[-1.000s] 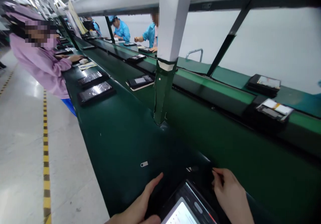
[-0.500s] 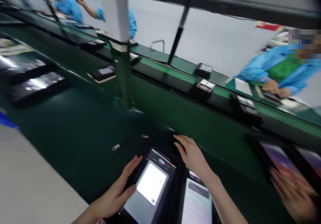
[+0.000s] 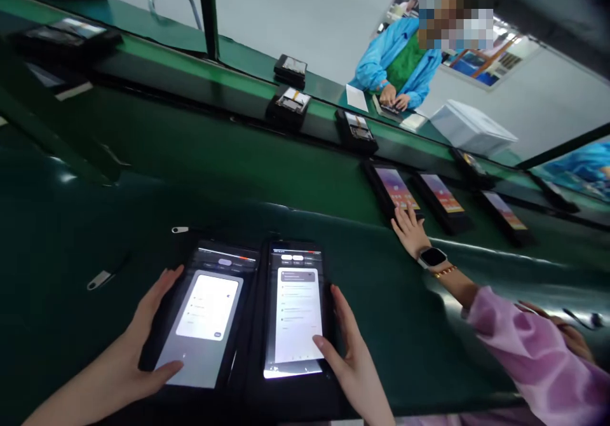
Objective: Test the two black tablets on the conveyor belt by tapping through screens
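Observation:
Two smartphones with lit screens lie side by side on the green bench in black holders. My left hand (image 3: pixel 147 337) rests along the outer edge of the left phone (image 3: pixel 204 318), its fingers apart and the thumb stretched over the lower screen. That screen shows a white pop-up box on grey. By the right phone (image 3: pixel 298 311) is my right hand (image 3: pixel 350 350), fingers along its outer side and thumb over the screen edge, spread without wrapping round. The right screen shows a white page with a dark grey box near its top.
Two SIM eject pins (image 3: pixel 100 280) lie left of the phones. At right, a co-worker's hand (image 3: pixel 412 232) with a watch and pink sleeve touches a phone (image 3: pixel 395 187). Opened devices (image 3: pixel 288 105) stand along the raised ledge. Across it sits a person in blue (image 3: pixel 400 57).
The view has swung right. My right hand has come down from above the right phone to its outer side. My left hand stays by the left phone.

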Motion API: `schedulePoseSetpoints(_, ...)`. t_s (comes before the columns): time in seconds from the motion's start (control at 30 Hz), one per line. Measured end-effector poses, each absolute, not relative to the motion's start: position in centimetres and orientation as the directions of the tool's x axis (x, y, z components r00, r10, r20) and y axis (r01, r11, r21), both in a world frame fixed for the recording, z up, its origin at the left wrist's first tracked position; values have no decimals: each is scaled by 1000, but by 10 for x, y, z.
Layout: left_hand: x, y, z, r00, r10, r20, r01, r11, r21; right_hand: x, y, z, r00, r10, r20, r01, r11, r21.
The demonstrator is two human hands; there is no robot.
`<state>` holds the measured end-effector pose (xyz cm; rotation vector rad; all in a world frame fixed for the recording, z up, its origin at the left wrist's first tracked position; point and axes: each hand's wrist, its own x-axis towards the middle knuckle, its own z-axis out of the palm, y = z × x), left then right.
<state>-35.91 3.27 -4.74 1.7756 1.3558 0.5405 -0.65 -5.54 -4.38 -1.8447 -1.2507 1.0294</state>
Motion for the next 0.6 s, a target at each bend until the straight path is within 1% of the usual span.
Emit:
schedulePoseSetpoints(0.03,-357,30,-45,322,934,-153,542,-49,839,-9,-59,-43,211,945,-248,392,-314,-864)
schedulePoseSetpoints(0.1,-354,26,-42,310,936,-165,522,-22,853,-13,-62,-39,197,945,-262,368,-319,-873)
schedulePoseSetpoints(0.2,-356,23,-45,307,936,-173,562,-32,826,-18,-63,-35,192,942,-276,354,-329,-875)
schedulePoseSetpoints(0.37,-370,23,-56,371,903,-215,586,-48,809,-19,-64,-39,182,947,-263,378,-315,-871)
schedulePoseSetpoints(0.47,-371,17,-52,376,889,-262,633,-40,773,-17,-68,-46,193,955,-224,406,-286,-868)
schedulePoseSetpoints(0.6,-361,10,-42,344,892,-293,662,-10,750,-14,-73,-54,199,958,-208,362,-269,-892)
